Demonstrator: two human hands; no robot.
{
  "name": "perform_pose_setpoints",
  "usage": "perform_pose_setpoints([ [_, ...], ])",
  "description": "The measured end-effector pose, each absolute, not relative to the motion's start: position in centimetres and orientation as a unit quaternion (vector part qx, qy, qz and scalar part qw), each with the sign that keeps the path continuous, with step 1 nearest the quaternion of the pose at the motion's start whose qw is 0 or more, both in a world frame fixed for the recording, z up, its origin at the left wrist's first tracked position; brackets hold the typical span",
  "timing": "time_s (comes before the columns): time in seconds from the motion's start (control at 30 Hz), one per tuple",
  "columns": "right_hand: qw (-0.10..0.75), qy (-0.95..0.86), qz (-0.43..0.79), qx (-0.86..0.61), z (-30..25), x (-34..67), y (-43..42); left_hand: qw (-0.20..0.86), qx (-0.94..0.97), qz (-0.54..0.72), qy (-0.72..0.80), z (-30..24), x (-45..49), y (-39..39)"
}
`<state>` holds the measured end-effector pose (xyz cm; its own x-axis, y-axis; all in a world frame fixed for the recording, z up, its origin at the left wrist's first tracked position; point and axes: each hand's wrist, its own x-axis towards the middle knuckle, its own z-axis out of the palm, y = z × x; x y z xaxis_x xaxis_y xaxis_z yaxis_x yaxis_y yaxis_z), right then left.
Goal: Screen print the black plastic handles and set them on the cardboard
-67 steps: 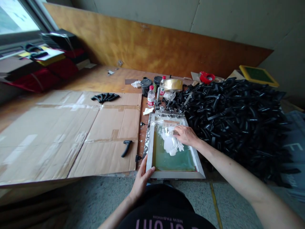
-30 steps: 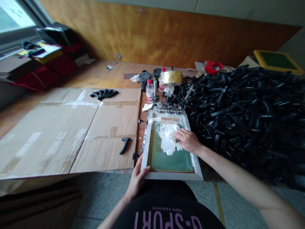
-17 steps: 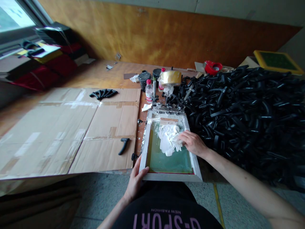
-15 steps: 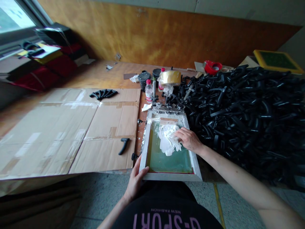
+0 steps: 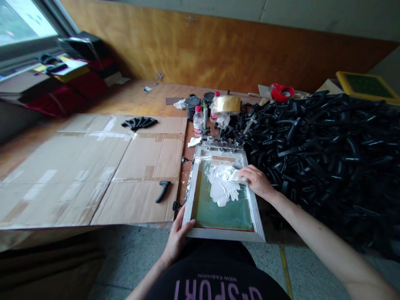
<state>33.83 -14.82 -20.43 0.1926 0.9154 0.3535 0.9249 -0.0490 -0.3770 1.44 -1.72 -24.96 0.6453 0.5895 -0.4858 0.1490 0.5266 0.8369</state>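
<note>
A screen printing frame with green mesh lies in front of me, hinged at its far end to a metal clamp. Thick white ink is spread over the middle of the mesh. My left hand is closed around the near left corner of the frame, thumb on top. Over the right side of the mesh, my right hand pinches a small pale scraper with ink on it; the fingers partly cover it. A wooden strip lies inside the frame's far end.
Cardboard covers the left of the table, bearing one black curved handle and a row of several more. A big heap of black handles borders the frame on the right. Behind stand bottles, dark tubs and a tape roll.
My right hand has moved a little to the right across the ink, and more of the scraper shows. My left hand stays on the frame corner. The view has shifted slightly.
</note>
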Motion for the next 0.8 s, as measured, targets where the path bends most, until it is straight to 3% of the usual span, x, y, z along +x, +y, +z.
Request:
perform_pose_setpoints([
  [0.13,0.247,-0.640,-0.023,-0.727,-20.8,32.2,-12.6,0.778,0.467,0.142,0.397,-25.0,1.4,-1.7],
  [0.5,0.088,-0.628,-0.105,-0.766,-19.1,28.8,-9.8,0.788,0.467,0.137,0.377,-24.8,1.3,-1.5],
  [0.8,0.069,-0.617,-0.104,-0.777,-18.7,28.5,-9.7,0.783,0.483,0.146,0.364,-24.5,1.4,-1.4],
])
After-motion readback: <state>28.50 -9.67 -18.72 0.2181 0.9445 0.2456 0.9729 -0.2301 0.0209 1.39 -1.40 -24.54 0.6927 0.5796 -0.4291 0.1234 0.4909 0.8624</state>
